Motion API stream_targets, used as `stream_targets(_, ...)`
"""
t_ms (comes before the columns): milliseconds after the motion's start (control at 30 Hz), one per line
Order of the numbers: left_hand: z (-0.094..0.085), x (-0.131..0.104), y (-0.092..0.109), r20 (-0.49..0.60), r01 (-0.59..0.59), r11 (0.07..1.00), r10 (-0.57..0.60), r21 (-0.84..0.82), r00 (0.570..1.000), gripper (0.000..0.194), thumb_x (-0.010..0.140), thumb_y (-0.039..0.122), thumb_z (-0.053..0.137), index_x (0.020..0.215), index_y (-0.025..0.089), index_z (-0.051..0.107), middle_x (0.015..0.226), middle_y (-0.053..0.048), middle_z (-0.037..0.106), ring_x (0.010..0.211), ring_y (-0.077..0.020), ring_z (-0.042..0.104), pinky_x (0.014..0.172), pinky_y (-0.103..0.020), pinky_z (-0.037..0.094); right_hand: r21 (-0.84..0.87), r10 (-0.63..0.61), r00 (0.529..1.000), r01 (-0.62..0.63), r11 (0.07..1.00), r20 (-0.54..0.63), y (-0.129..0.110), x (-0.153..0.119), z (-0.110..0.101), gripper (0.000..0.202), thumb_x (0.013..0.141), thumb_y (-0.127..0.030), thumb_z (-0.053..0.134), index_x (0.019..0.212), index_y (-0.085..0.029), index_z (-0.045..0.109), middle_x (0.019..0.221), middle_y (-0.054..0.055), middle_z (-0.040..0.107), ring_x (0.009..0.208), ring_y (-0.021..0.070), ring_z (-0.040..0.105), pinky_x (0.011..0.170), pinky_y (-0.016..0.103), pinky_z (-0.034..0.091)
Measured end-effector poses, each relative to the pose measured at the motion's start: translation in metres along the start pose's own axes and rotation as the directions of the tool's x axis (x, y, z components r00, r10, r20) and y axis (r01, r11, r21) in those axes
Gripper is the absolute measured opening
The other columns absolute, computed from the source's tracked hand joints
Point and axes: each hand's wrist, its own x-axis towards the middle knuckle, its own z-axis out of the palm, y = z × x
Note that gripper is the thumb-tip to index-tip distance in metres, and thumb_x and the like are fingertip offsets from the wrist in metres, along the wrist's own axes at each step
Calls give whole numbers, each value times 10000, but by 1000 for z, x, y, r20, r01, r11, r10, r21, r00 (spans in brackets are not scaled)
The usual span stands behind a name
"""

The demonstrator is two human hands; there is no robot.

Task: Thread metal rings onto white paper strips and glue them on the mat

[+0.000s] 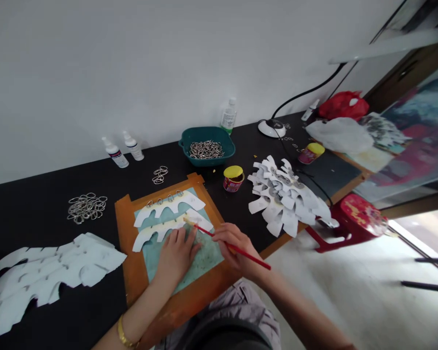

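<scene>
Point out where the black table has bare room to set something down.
Bare: the table at back left, between wall and pile of rings; and at near left, between the white cutouts and the brown board. Crowded: the board, under paper strips, left hand, right hand and brush; and right of it, where the jar stands near the heap of cutouts.

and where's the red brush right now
In the head view, the red brush is mostly right of centre, in the right hand, its tip over the nearer white strip.

No readable text; labels on 2 white bottles point(115, 153) at left, clear bottle point(228, 118), 2 yellow-lidded tins point(233, 183) too small, blurred.
</scene>
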Motion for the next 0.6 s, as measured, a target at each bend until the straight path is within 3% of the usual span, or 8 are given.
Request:
stream_targets(67,-1,0,0,11,12,1000,-12,-15,1000,448,951,405,450,1352,224,533,1048,-119,600,954,-270,524,794,-393,458,-7,10,1000,-10,1000,10,3,1,2,204,920,-103,461,1005,-232,594,904,52,683,906,189,646,854,360,536)
stream_targets(267,-3,1,0,14,14,1000,-13,-26,1000,481,954,410,437,1390,217,499,1024,-121,596,930,-270,517,776,-382,445,-60,57,993,-64,996,-102,15,1,4,184,931,-123,480,1004,-234,608,936,63,685,938,196,647,867,366,534)
stream_targets(433,-3,0,0,5,15,999,-15,-48,1000,491,957,411,419,1408,226,479,1010,-124,594,917,-277,509,768,-399,451,4,115,991,-115,993,-62,12,3,9,172,944,-152,474,978,-226,625,922,68,691,903,188,669,815,334,556)
stream_targets(600,-3,0,1,20,15,1000,-14,-25,1000,487,958,406,420,1405,222,484,1041,-130,592,933,-275,508,784,-401,455,-43,212,969,-219,975,-128,6,2,-3,156,935,-159,470,898,-212,612,834,54,686,807,186,669,746,316,556)
